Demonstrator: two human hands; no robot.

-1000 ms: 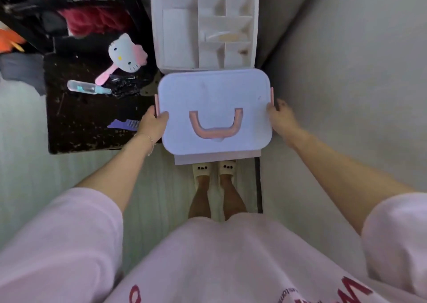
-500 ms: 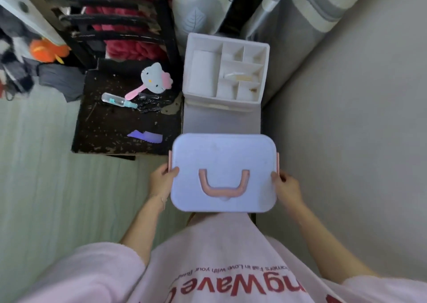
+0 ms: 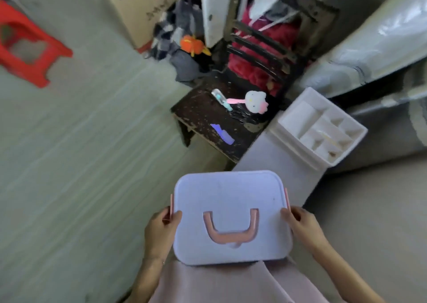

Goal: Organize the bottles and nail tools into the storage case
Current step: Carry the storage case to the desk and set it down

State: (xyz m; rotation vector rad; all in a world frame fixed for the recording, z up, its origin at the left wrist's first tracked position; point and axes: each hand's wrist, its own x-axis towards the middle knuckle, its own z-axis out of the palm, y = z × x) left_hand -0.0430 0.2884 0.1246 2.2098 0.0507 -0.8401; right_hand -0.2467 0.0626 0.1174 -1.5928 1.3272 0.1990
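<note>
Since half a second ago my view has swung left and the storage case (image 3: 231, 217) sits lower and closer to my body, with the white tray now up at the right rather than straight ahead. I hold the lilac case lid-up just above my lap, its pink handle (image 3: 230, 230) folded flat on the lid. My left hand (image 3: 159, 231) grips the left edge, thumb curled over the lid rim and the fingers (image 3: 165, 215) wrapped by the pink side latch. My right hand (image 3: 302, 224) grips the right edge the same way, thumb on the lid and the rest curled round the side. Both forearms angle in from the lower corners, wrists level with the case.

Beyond the case, the white divided tray (image 3: 322, 129) rests tilted on a pale surface near the bed (image 3: 369, 210). Left of it stands a dark worn chair (image 3: 203, 115) carrying a cat-faced hand mirror (image 3: 254, 101), a small clear bottle (image 3: 220, 98) just beside the mirror's pink handle, and a purple comb (image 3: 223, 134) nearer the front edge. Farther left on the floor is a red stool (image 3: 34, 48); the view is blurred.
</note>
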